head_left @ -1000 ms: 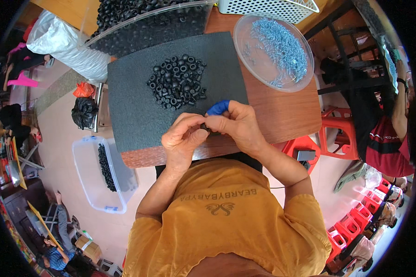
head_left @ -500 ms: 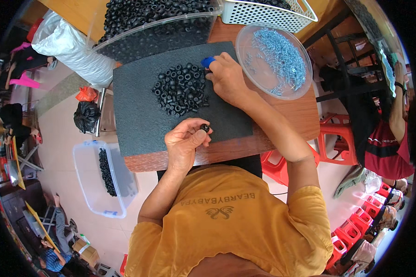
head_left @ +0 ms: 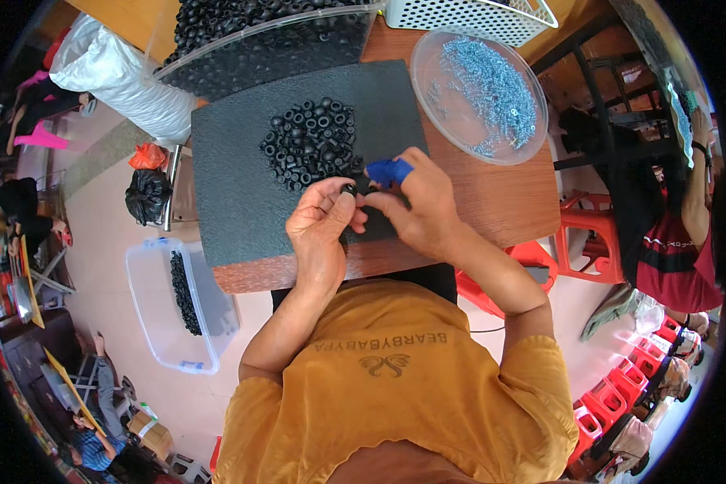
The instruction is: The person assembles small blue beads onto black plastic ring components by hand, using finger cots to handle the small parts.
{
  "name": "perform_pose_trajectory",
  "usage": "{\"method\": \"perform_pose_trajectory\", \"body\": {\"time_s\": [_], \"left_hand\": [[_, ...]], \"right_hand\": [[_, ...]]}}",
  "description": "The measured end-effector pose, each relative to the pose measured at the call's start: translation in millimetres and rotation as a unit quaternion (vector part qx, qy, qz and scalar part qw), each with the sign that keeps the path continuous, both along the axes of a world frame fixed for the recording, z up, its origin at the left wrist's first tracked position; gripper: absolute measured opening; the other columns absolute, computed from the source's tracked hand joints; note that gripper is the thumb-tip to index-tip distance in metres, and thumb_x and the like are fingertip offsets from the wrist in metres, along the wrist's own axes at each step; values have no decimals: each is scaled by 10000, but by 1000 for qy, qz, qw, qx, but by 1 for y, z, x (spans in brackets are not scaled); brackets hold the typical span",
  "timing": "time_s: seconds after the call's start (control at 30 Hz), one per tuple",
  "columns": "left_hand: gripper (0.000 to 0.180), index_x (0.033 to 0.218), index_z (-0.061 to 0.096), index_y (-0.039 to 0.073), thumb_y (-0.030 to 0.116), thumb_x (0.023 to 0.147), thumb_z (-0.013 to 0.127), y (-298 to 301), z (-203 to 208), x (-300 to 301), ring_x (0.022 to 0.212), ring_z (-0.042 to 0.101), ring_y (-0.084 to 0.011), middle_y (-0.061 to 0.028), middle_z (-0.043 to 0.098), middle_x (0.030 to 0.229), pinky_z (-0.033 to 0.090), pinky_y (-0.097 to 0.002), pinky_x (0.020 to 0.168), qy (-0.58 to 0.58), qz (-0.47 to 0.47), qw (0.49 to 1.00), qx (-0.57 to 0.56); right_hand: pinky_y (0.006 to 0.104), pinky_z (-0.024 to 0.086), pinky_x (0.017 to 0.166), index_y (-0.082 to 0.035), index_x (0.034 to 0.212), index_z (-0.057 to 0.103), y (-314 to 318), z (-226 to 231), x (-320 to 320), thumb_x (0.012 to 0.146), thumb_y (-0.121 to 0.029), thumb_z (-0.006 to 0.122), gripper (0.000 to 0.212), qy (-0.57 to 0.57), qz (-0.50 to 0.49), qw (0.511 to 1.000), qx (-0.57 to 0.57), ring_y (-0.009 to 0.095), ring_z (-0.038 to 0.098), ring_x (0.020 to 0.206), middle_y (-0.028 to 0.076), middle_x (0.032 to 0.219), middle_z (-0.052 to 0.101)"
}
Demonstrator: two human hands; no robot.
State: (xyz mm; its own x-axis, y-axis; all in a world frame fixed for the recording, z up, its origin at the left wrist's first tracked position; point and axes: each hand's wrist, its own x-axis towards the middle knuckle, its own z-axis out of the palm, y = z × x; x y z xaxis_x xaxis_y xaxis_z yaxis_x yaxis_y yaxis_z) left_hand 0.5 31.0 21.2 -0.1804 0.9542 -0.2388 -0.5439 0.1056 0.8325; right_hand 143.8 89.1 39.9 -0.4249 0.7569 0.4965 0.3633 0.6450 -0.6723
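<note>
Over the near edge of the dark grey mat [head_left: 242, 169], my two hands are close together. My left hand [head_left: 321, 222] pinches a small black round part [head_left: 348, 189] between thumb and fingers. Just right of it is my right hand [head_left: 423, 206], a blue wrap [head_left: 389, 172] around one finger. Its thumb and wrapped finger are bent toward the black part; whatever lies between them is too small and shaded to make out. Beyond my hands, a pile of similar small black parts [head_left: 310, 141], several ring-shaped with hollow centres, lies on the mat.
A round clear tray [head_left: 427, 121] of small bluish metallic pieces sits right on the wooden table [head_left: 500, 206]. Behind the mat stand a clear bin [head_left: 258, 60] of black parts and a white perforated basket [head_left: 460, 22]. A clear box [head_left: 149, 323] is on the floor at left; red stools [head_left: 589, 234] stand right.
My right hand has come from the right side of the pile toward me, up to my left hand. My left hand has shifted slightly away from me, still pinching the black part.
</note>
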Motion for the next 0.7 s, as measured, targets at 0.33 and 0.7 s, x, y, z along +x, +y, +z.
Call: {"method": "perform_pose_trajectory", "body": {"time_s": [0.33, 0.7], "left_hand": [[141, 984, 589, -27, 47, 865, 609, -2, 10, 6, 687, 569, -103, -53, 620, 838, 463, -223, 604, -13, 19, 1000, 18], [117, 976, 607, -8, 39, 869, 602, -1, 7, 3, 688, 572, -83, -38, 627, 813, 458, -208, 609, 6, 22, 1000, 4]], "right_hand": [[362, 427, 545, 38, 867, 560, -16, -14, -16, 614, -17, 626, 268, 6, -4, 975, 221, 277, 502, 665, 122, 799, 556], [384, 416, 548, 36, 832, 547, -16, -6, -9, 611, -25, 651, 252, 36, 2, 994, 108, 300, 496, 670, 133, 763, 532]]}}
